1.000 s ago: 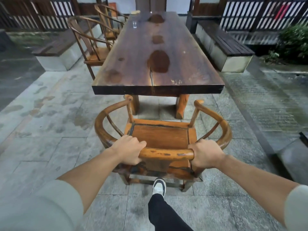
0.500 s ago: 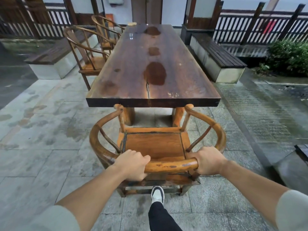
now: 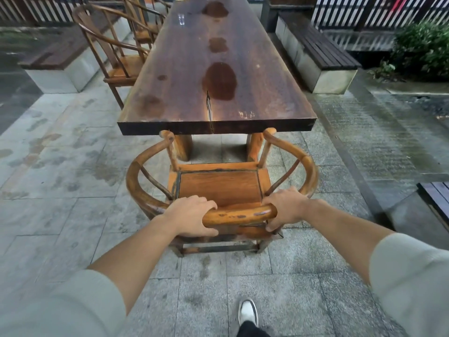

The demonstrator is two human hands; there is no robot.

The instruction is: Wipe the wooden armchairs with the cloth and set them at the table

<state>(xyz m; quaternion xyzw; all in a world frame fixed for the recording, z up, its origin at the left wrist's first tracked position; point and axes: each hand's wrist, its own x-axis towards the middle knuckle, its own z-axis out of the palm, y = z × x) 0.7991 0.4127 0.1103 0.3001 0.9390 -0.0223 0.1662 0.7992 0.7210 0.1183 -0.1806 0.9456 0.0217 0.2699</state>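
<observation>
A wooden armchair [image 3: 220, 188] with a curved horseshoe back stands on the paving at the near end of the long dark wooden table [image 3: 218, 69]. Its armrest tips reach the table's end edge. My left hand [image 3: 192, 215] grips the top back rail on the left. My right hand [image 3: 284, 206] grips the same rail on the right. Two more wooden armchairs, one nearer [image 3: 114, 52] and one farther [image 3: 143, 23], stand along the table's left side. No cloth is in view.
Wet patches mark the table top, and a small glass [image 3: 181, 19] stands near its far end. Low benches, one on the left [image 3: 58, 59] and one on the right [image 3: 315, 49], flank the table. A shrub [image 3: 422, 47] grows at right. My shoe [image 3: 247, 312] is behind the chair.
The armchair has slid forward toward the table, its armrest tips now at the table's end. Both hands stayed on the back rail. My foot has dropped back behind the chair.
</observation>
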